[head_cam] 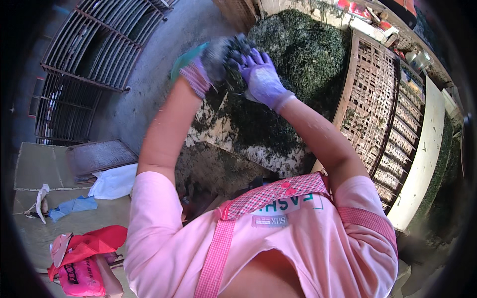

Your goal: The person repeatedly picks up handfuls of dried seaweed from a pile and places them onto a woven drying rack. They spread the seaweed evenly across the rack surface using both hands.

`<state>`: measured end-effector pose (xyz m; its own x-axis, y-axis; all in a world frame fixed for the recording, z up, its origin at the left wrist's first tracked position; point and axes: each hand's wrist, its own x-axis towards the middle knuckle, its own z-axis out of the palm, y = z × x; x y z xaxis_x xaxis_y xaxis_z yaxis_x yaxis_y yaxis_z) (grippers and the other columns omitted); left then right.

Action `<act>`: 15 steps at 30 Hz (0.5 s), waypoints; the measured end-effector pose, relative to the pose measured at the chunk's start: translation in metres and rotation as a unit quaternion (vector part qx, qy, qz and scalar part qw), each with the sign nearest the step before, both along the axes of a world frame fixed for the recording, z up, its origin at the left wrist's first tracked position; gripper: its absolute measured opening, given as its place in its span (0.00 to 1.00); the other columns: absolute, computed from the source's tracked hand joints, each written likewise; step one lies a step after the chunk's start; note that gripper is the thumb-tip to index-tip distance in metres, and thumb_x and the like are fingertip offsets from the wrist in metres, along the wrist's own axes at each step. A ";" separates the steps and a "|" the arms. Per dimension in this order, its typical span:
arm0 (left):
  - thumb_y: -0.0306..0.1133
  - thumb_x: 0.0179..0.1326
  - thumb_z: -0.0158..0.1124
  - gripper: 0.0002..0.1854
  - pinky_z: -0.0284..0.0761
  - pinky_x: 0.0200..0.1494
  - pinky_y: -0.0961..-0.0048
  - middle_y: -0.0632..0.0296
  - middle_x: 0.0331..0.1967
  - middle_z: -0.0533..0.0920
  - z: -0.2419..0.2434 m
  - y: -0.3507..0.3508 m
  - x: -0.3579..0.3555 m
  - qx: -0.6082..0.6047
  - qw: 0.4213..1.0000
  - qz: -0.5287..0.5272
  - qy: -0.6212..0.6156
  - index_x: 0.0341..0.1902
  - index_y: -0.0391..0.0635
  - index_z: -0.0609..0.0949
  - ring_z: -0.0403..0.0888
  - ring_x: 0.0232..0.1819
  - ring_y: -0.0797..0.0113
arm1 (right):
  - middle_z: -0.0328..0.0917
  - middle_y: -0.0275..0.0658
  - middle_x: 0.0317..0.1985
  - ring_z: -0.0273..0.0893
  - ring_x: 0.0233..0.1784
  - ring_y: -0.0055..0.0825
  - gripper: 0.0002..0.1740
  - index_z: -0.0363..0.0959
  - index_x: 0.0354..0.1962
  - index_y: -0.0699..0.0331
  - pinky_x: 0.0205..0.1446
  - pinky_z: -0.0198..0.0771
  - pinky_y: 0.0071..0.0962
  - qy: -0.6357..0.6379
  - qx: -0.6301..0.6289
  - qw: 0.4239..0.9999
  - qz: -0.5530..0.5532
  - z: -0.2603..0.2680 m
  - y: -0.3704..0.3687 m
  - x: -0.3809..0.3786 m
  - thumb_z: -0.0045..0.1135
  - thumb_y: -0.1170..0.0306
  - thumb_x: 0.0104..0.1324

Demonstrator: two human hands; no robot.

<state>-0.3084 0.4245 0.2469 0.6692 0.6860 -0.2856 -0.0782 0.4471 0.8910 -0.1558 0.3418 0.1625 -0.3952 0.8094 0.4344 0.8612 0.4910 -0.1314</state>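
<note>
My left hand (216, 59), in a soiled purple glove with a striped cuff, is motion-blurred beside a clump of dark green leafy plant matter (235, 56); whether its fingers close on the clump is unclear. My right hand (264, 80) wears a purple glove with a whitish patch. Its fingers are spread at the clump's right edge. Beyond and below both hands lies a large heap of the same dark plant matter (309, 56), scattered over a pale surface (257, 158). A green object (188, 59), partly hidden, shows behind my left wrist.
At right stand a woven lattice panel (367, 104) in a wooden frame and a pale board (425, 149). Slatted metal racks (95, 44) rise at upper left. A lower-left tabletop (35, 164) holds a mesh frame (102, 156), white cloth (113, 181), blue cloth (72, 208) and a pink package (82, 277).
</note>
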 end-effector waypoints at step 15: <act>0.43 0.71 0.48 0.21 0.76 0.28 0.74 0.58 0.40 0.80 -0.058 -0.050 -0.023 -0.123 0.946 0.090 -0.288 0.58 0.40 0.73 0.79 0.30 0.68 | 0.78 0.50 0.43 0.77 0.45 0.48 0.23 0.77 0.45 0.60 0.50 0.73 0.41 0.115 -0.141 0.983 -0.030 -0.083 0.023 0.046 0.57 0.71 0.48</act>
<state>-0.3312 0.3748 0.1887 0.6414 0.7635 -0.0758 -0.6126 0.5691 0.5484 -0.1101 0.3653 0.0795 -0.2611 0.9290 0.2623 0.8186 0.3571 -0.4499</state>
